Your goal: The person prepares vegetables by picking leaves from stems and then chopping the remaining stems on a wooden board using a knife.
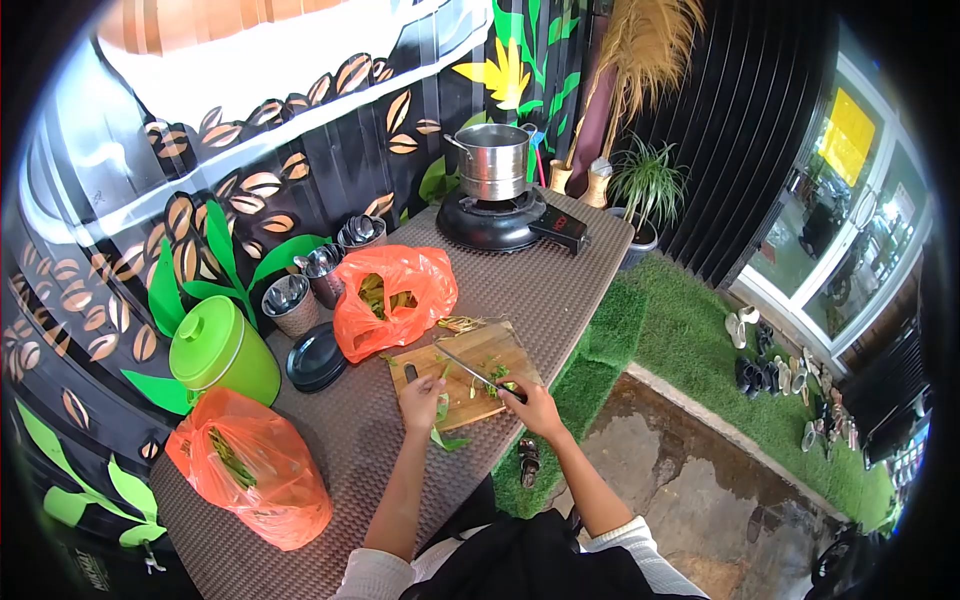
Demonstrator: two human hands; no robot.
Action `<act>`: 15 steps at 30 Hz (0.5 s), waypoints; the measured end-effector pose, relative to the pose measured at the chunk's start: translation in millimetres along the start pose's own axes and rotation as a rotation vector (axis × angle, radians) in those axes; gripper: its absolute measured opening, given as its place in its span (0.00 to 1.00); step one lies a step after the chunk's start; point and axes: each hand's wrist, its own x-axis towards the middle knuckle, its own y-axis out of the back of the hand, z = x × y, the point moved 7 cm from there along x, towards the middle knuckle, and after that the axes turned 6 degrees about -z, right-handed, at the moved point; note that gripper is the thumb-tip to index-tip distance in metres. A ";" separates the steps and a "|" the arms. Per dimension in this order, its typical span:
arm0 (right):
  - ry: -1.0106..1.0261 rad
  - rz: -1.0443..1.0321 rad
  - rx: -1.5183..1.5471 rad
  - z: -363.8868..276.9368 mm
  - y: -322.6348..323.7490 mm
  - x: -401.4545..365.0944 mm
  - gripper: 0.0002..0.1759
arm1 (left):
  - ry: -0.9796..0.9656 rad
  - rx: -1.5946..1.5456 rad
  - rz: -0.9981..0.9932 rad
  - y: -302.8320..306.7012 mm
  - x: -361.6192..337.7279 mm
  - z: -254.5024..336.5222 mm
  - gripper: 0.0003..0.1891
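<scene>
Right hand point(537, 408) closed around the handle of the knife point(470, 368), whose blade lies slanted across the wooden cutting board point(485, 345) over the green leaves point(497, 378). Left hand point(420, 398) rests at the board's near left edge against the leaves; whether it pinches or merely presses them is too small to tell. Judgement: clean cuts call for left fingertips curled back from the blade, well clear of the orange bag point(395, 300) just behind.

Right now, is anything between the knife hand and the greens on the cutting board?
Nothing visible. The right hand holds the knife right over the greens on the cutting board; the left hand rests beside them, not between.
</scene>
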 end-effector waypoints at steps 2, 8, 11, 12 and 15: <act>0.010 -0.033 0.065 3.2 -3.3 -2.7 0.17 | -0.045 -0.047 0.000 -0.1 -2.2 11.3 0.14; 0.066 -0.070 0.253 1.9 -15.7 -14.6 0.17 | -0.044 -0.258 0.001 6.3 2.8 10.1 0.07; 0.135 -0.029 0.128 -13.4 -19.9 -20.5 0.17 | 0.103 -0.307 -0.108 6.2 8.5 -13.4 0.09; 0.142 -0.026 0.150 -19.9 -21.5 -23.0 0.16 | 0.103 -0.516 -0.207 0.6 5.8 -14.3 0.09; 0.214 0.037 0.110 -26.3 -25.8 -25.1 0.16 | 0.203 -0.759 -0.283 -11.7 3.0 -13.9 0.08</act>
